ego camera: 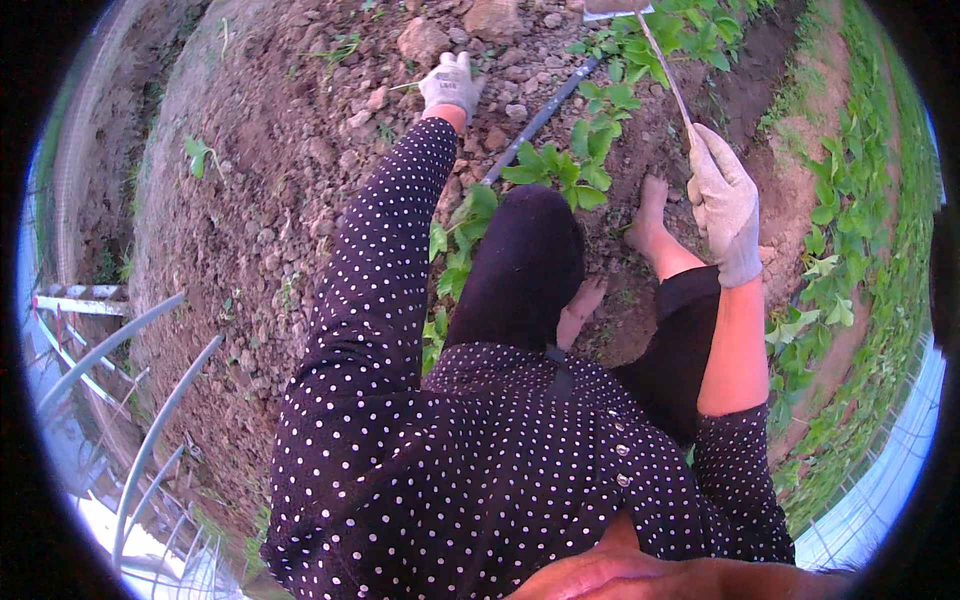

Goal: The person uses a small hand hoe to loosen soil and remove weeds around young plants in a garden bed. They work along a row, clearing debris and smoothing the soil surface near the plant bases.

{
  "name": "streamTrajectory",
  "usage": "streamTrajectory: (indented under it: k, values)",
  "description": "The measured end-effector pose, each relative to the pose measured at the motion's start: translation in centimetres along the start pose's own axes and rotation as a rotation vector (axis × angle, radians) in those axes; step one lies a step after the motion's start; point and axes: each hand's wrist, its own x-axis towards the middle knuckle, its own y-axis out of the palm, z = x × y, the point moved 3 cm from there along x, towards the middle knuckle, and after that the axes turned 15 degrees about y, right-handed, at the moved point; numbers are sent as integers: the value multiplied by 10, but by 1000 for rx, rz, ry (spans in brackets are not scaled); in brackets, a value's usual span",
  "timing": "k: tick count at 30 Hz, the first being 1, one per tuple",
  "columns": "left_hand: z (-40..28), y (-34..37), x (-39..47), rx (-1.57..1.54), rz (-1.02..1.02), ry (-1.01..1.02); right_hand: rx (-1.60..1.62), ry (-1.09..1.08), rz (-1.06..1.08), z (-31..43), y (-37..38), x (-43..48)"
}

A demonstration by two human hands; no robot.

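Note:
My left hand (452, 81), in a pale work glove with printing on its back, reaches down to the stony soil beside a large brown clod (424, 40). A thin green stem (405, 86) pokes out at its left side; whether the fingers hold it cannot be seen. My right hand (724, 199), gloved too, is closed around the lower end of a slender hoe handle (664, 64). The flat metal hoe blade (616, 10) is at the top edge, partly cut off, by the leafy plants (637, 52).
A dark irrigation pipe (540, 120) runs along a row of green plants (574, 169). My bare feet (651, 214) stand on soil between rows. Dense crop rows (855, 225) lie to the right. Curved greenhouse tubes (161, 442) rise at lower left. Small weeds (199, 155) dot the soil.

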Motion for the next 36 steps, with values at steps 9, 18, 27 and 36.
streamTrajectory:
  k: [9, 18, 27, 36]
  values:
    - [81, -13, 29, -567, -75, 82, 105, 106, 7, 17, -21, -25]
    - [242, -56, 21, -122, -141, -182, -9, 90, -45, 4, -23, -21]
    - [246, 23, 43, -192, 38, -391, -42, 95, -80, 5, -35, -26]
    - [196, -45, -56, -1210, -339, -246, -112, 127, -107, 12, -24, -25]
